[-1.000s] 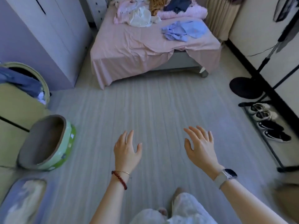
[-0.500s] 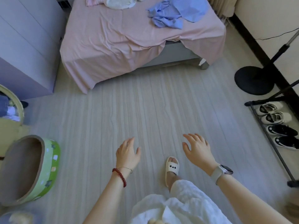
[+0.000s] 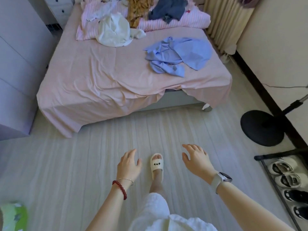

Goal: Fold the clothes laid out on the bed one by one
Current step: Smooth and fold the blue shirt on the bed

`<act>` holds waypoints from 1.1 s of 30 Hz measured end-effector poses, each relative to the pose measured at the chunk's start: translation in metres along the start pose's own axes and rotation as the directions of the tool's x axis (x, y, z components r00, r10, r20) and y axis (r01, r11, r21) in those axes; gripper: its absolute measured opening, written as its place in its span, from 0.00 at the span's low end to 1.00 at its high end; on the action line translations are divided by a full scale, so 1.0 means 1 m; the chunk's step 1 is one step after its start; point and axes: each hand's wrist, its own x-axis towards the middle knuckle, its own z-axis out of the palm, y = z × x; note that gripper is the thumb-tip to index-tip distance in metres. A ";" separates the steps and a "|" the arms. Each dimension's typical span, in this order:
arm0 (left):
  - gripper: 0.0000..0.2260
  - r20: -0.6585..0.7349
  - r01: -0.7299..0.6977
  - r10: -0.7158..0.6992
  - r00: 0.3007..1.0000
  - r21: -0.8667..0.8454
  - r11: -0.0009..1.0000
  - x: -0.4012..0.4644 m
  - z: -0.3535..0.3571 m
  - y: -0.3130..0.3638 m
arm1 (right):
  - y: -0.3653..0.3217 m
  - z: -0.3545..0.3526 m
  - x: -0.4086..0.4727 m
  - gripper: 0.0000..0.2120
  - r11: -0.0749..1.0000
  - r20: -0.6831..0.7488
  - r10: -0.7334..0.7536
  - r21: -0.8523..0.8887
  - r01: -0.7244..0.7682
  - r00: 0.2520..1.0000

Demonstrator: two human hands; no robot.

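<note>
A bed (image 3: 93,77) with a pink sheet stands ahead of me. A crumpled light blue garment (image 3: 178,55) lies on its right side. A white garment (image 3: 115,30) sits further back, near a mustard patterned one (image 3: 135,12) and a dark grey one (image 3: 166,10) on a pink striped quilt. My left hand (image 3: 128,165) and my right hand (image 3: 196,159) hover over the floor, short of the bed, fingers relaxed and holding nothing.
A lilac wardrobe (image 3: 18,67) stands left of the bed. A black fan base (image 3: 262,128) and a shoe rack (image 3: 290,184) with several shoes line the right wall. My slippered foot (image 3: 156,164) is on the pale wood floor. A green tub (image 3: 13,217) sits bottom left.
I have stepped closer to the bed, which now fills more of the view. The green tub has slid out towards the bottom left corner. Both hands stay empty.
</note>
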 end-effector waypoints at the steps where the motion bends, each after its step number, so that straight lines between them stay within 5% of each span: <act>1: 0.21 0.007 0.017 -0.017 1.000 -0.012 1.000 0.029 -0.008 0.004 | -0.003 -0.012 0.028 0.22 1.000 0.009 0.010 0.009 -0.011 1.000; 10: 0.18 -0.018 -0.070 0.069 0.997 -0.094 0.993 0.296 -0.102 0.109 | -0.024 -0.139 0.254 0.21 0.993 -0.065 0.091 0.081 -0.085 0.994; 17: 0.17 0.025 -0.085 0.089 0.996 -0.124 0.989 0.477 -0.111 0.196 | 0.001 -0.204 0.429 0.21 0.985 -0.069 0.086 0.155 -0.074 0.994; 27: 0.06 0.080 0.181 -0.165 0.983 -0.276 0.944 0.752 -0.088 0.279 | 0.039 -0.282 0.744 0.20 0.989 0.005 0.023 0.148 -0.023 1.000; 33: 0.17 0.051 0.276 -0.272 0.961 -0.091 0.957 0.875 -0.057 0.257 | 0.034 -0.266 0.900 0.20 0.995 0.003 -0.103 0.007 0.103 0.995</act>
